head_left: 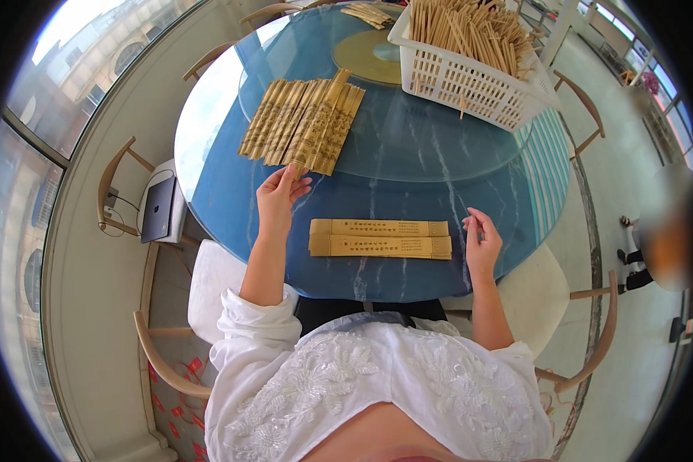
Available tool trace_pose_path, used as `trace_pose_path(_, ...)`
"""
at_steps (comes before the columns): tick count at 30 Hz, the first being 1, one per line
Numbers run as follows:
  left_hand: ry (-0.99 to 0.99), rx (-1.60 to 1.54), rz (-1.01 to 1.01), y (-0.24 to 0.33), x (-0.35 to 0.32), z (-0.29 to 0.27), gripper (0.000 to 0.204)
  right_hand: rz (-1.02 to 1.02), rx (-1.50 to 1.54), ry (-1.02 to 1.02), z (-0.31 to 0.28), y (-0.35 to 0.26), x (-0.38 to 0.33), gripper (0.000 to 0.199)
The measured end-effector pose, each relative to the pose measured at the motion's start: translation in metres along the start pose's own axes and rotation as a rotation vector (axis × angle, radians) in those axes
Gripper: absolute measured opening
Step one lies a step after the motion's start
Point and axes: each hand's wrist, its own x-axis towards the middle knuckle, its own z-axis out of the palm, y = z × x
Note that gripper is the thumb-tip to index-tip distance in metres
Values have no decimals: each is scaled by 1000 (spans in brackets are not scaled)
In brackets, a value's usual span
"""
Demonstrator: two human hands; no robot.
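While chairs ring the blue table, the left grip pinches a gold packet, the right grip half-open, empty.

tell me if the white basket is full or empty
Full: wooden sticks heap up above the rim of the white basket.

A dark laptop lies on a chair beyond the left edge of the table, near a window. Past the right edge are a wooden-backed chair and, farther out, a blurred person.
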Motion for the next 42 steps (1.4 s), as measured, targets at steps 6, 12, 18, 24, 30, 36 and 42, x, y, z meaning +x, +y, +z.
trace_pose_path(6,20,-99,22,-16,26,7,34,74,66,6,-1,6,0,18)
trace_pose_path(12,147,282,121,-18,17,7,38,78,74,0,0,8,-1,18)
trace_pose_path(18,181,417,289,-16,10,10,32,91,112,5,0,8,-1,17)
trace_pose_path(24,-473,937,767,-4,-38,26,25,92,78,0,0,2,0,16)
trace_pose_path(30,-822,1160,742,-19,-88,31,32,-38,27,-14,-4,-10,19,18)
trace_pose_path(36,-785,1111,722,-34,-86,24,32,-421,-193,45,-7,-55,155,23)
trace_pose_path(42,-743,1082,845,-44,-84,22,28,-405,-416,79,22,-35,326,21)
